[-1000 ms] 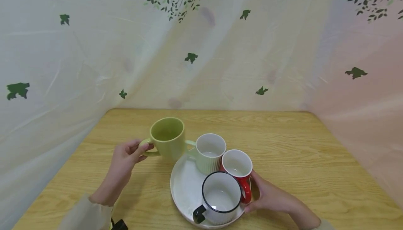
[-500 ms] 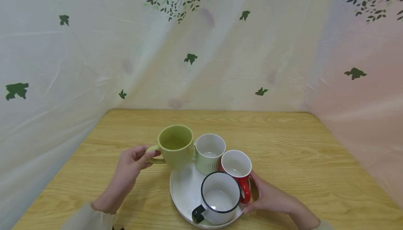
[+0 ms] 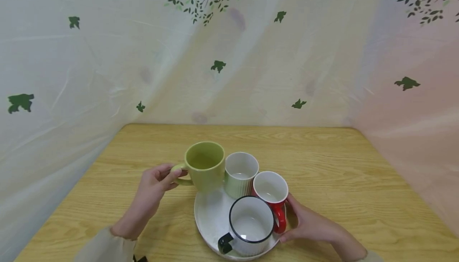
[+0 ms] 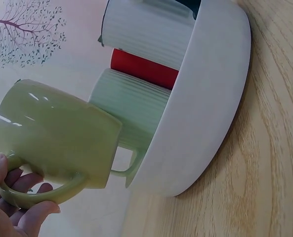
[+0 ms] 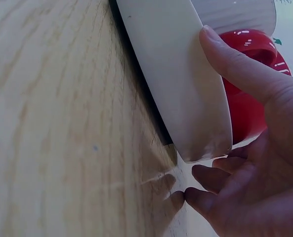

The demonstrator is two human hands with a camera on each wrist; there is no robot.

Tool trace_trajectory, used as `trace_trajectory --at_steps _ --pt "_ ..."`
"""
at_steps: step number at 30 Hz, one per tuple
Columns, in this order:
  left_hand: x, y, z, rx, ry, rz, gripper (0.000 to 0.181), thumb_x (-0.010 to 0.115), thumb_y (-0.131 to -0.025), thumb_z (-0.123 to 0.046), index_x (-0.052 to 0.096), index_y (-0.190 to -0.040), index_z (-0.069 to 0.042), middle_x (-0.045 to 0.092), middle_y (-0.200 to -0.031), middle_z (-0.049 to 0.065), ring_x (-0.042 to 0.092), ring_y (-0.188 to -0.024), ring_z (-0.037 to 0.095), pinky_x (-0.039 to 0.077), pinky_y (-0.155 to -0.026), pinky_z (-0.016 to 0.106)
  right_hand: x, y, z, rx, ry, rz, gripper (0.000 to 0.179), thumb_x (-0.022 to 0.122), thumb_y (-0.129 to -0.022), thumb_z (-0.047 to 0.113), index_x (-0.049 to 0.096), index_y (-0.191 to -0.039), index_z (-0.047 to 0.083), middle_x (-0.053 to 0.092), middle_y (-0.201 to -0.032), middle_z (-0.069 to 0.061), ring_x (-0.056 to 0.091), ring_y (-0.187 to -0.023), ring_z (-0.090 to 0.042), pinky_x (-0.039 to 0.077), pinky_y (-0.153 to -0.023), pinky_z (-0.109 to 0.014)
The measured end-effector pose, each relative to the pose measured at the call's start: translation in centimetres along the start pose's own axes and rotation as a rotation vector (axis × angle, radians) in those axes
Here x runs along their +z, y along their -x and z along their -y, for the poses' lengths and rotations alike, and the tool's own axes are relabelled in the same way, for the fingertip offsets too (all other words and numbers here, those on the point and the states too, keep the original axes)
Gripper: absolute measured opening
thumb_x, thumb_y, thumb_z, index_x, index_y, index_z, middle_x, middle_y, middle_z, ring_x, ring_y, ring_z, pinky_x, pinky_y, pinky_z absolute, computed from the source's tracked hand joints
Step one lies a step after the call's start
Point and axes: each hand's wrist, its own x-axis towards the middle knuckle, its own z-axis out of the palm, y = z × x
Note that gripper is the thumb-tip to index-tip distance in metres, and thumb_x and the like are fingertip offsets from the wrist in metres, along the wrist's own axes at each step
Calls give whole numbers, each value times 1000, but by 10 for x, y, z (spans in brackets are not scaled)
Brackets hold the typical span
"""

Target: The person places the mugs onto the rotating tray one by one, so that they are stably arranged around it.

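Note:
My left hand (image 3: 154,186) pinches the handle of a yellow-green mug (image 3: 204,166), held upright over the back-left rim of a round white plate (image 3: 208,218). In the left wrist view, the mug's base (image 4: 114,153) sits beside a pale green ribbed mug (image 4: 131,106). On the plate stand that ribbed mug, a red mug (image 3: 279,210) with a white inside, and a white mug (image 3: 251,222) with a black rim and handle. My right hand (image 3: 310,222) holds the plate's right edge, its thumb (image 5: 235,61) on the rim and its fingers curved about the side.
The plate rests on a wood-grain table (image 3: 340,166). A pale curtain (image 3: 258,87) with leaf and branch prints hangs behind and along both sides. A small black object (image 3: 140,259) shows at the bottom edge, by the left sleeve (image 3: 107,248).
My left hand has carried the yellow-green mug right and a little nearer, from left of the plate to over its rim, against or close beside the ribbed mug. My right hand stays put.

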Motion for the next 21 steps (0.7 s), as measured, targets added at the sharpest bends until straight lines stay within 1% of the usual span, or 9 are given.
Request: trace_trajectory --at_steps 4,7,9,12,15,16,17,19,21 --pt "3 -3 0 -7 -1 -2 31 61 -95 -15 62 -115 9 76 -98 -1 68 -91 0 56 -77 20 0 1 -2 -31 -8 -3 118 84 -73 22 2 -154 -2 23 -154 -32 24 -145 -19 11 -102 0" --pt "5 -5 0 -17 -10 -5 30 60 -96 -14 62 -115 9 76 -102 4 67 -91 0 56 -77 20 0 1 -2 -29 -2 -7 117 84 -73 23 3 -153 -2 23 -154 -32 24 -145 -20 13 -103 0" --pt "7 -7 0 -27 -18 -5 30 60 -96 -15 62 -116 8 74 -107 9 67 -92 0 56 -78 19 0 1 -1 -15 -2 -10 117 84 -73 24 3 -154 -2 22 -155 -30 22 -145 -29 12 -103 0" --pt "10 -10 0 -38 -33 -2 31 59 -97 -15 62 -118 7 73 -112 12 67 -92 1 55 -80 19 0 0 -1 9 2 -20 116 84 -73 27 5 -154 0 23 -155 -27 22 -145 -24 12 -102 0" --pt "14 -13 -1 -36 -35 -3 31 58 -97 -15 62 -119 7 72 -113 15 67 -93 2 56 -80 19 0 -1 -3 -14 -1 -25 113 84 -74 26 8 -153 -1 30 -152 -26 27 -139 2 12 -102 0" --pt "15 -15 -1 -33 -33 -4 30 58 -97 -14 62 -118 7 71 -113 16 67 -94 3 56 -80 20 0 -1 -3 -18 -4 -27 112 84 -74 26 10 -153 -1 32 -151 -26 27 -136 6 13 -102 0" --pt "17 -16 0 -29 -26 -5 30 58 -97 -13 62 -118 8 71 -113 17 68 -93 3 56 -80 20 0 -1 -4 -28 -7 -25 110 84 -74 24 11 -153 0 34 -149 -26 28 -136 6 13 -103 -1" --pt "19 -18 0 -27 -12 -5 29 58 -97 -11 61 -118 9 70 -114 19 68 -94 4 56 -81 20 0 -1 -5 -59 -17 -21 108 84 -74 21 13 -152 -1 37 -147 -26 28 -128 17 14 -103 -1" --pt "22 -21 1 -27 0 -6 28 57 -97 -9 61 -118 10 70 -114 20 69 -94 4 57 -81 21 0 -2 -5 -83 -22 -17 105 84 -74 18 15 -152 0 38 -145 -26 28 -128 17 16 -103 -2"
